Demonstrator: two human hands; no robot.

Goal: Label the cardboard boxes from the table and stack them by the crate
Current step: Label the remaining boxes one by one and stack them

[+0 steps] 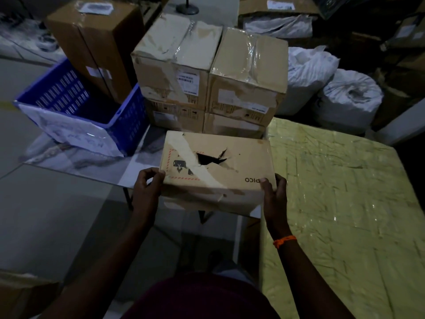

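A torn cardboard box was held level at the centre of the view, gripped at both short ends. The left hand was clamped on the 9 o'clock end, its fingers curled around the edge. The right hand, with an orange wristband on the wrist, was wrapped around the 3 o'clock end, the thumb laid on the top face.

A ragged hole was seen in the top of the box, crossed by a diagonal strip of pale tape. The word "PICO" was printed upside down near the right-hand corner.

At 12 o'clock from the held box, just beyond it, a stack of boxes was piled two wide and two high, the top ones sealed with clear tape.

A blue crate was set at 10 o'clock, just beside the stack, on a glossy surface. A white sheet of paper with handwriting was fixed over its near side. A taller box stood behind the crate.

From 3 to 5 o'clock, a counter was covered with wrinkled yellow-green sheeting. White sacks were heaped at 2 o'clock, beyond the counter.
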